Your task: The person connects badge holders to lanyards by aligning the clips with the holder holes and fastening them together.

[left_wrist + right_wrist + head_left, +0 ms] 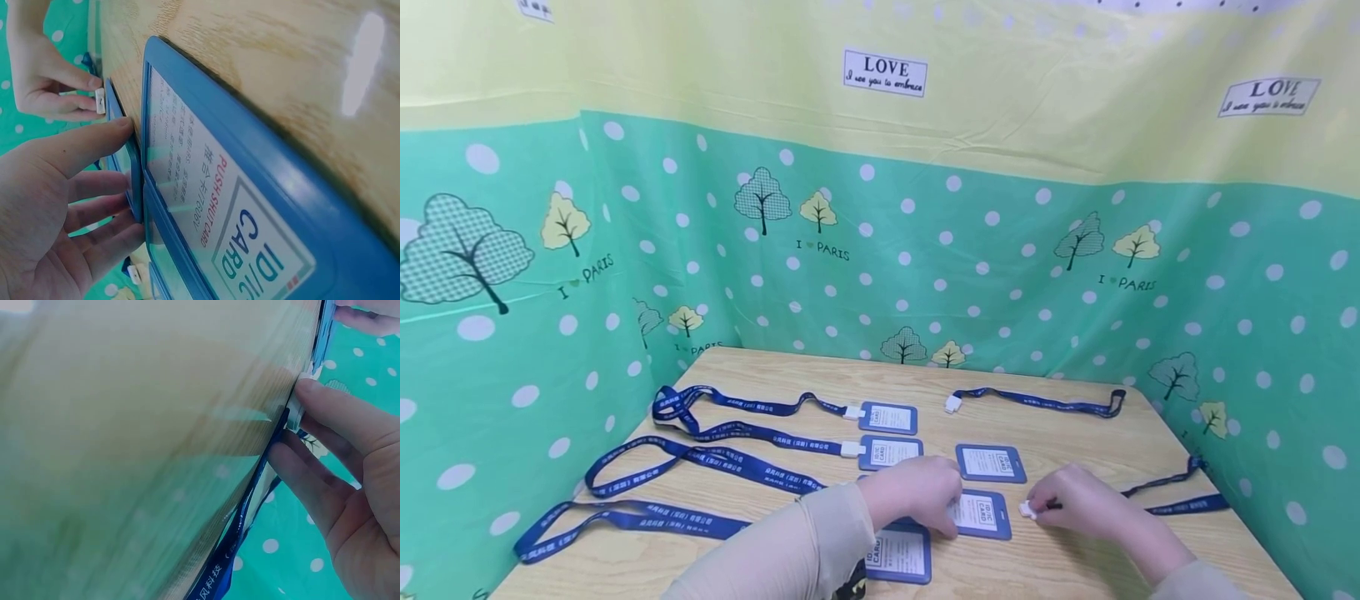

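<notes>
In the head view my left hand (921, 497) grips the left end of a blue ID card holder (985, 514). Thumb and fingers lie on opposite edges of that holder in the left wrist view. Just to its right, my right hand (1078, 502) pinches the white clip (1027, 509) of a dark blue lanyard (1187, 505), which trails away to the right. A small gap separates clip and holder. The right wrist view shows thumb and fingers at the clip (295, 412). Another card holder (898, 557) lies near my left forearm, partly covered by it.
Farther back is a loose card holder (990, 463), and beyond it a lanyard with a white clip (952, 404). On the left, several lanyards (677, 518) lie stretched out, some joined to holders (888, 417). Patterned cloth (925, 250) hangs around the wooden table (820, 375).
</notes>
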### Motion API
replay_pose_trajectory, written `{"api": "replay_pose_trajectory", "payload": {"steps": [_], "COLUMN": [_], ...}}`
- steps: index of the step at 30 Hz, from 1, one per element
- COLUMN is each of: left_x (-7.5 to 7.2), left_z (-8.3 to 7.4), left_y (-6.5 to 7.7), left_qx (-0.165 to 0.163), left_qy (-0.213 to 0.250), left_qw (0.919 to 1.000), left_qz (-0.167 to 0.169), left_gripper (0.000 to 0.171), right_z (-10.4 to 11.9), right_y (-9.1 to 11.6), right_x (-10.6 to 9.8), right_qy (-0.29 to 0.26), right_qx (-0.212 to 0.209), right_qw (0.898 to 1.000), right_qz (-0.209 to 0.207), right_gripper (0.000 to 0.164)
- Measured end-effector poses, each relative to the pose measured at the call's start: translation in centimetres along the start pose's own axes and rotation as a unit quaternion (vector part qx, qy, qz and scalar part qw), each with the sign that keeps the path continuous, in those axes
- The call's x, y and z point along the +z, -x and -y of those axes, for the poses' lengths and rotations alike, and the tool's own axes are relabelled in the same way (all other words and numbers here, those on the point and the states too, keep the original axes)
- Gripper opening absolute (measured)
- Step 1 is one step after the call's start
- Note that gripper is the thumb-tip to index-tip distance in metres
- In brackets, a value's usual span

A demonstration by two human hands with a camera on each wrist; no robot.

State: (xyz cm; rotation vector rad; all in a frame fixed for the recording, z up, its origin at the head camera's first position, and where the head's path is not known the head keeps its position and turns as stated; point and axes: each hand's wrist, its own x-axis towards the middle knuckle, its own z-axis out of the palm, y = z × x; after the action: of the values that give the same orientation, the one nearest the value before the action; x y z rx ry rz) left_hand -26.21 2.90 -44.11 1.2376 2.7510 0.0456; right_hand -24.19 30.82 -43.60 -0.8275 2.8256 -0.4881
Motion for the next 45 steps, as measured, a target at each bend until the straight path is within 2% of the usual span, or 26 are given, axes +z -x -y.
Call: {"api": "replay_pose_trajectory", "payload": {"steps": [14, 23, 33, 45], "left_x": [-0.24, -0.40, -0.17, 0.05], "left_z": [0.03, 0.00, 0.10, 0.19], "left_y": [0.10, 0.15, 0.07, -0.04], "left_qx": [0.003, 0.006, 0.001, 0.000], "left_qy": [0.004, 0.002, 0.008, 0.008], "left_qw": [1.0000, 1.0000, 1.0000, 1.0000], "left_qz": [-0.003, -0.001, 0.003, 0.001], "left_gripper": [0.033, 0.034, 0.034, 0.035], "right_z": [0.40, 0.86, 0.65, 0.74], "right_y": [-0.06, -0.03, -0.19, -0.15], "right_x": [0.13, 0.33, 0.55, 0.48], "right_qy": [0.009, 0.012, -0.002, 0.007], "right_qx": [-0.044, -0.058, -0.105, -0.085], "right_qw": [0.999, 0.998, 0.994, 0.996], "right_qz": [0.000, -0.007, -0.012, 0.006], "right_gripper": [0.020, 0.020, 0.023, 0.023]}}
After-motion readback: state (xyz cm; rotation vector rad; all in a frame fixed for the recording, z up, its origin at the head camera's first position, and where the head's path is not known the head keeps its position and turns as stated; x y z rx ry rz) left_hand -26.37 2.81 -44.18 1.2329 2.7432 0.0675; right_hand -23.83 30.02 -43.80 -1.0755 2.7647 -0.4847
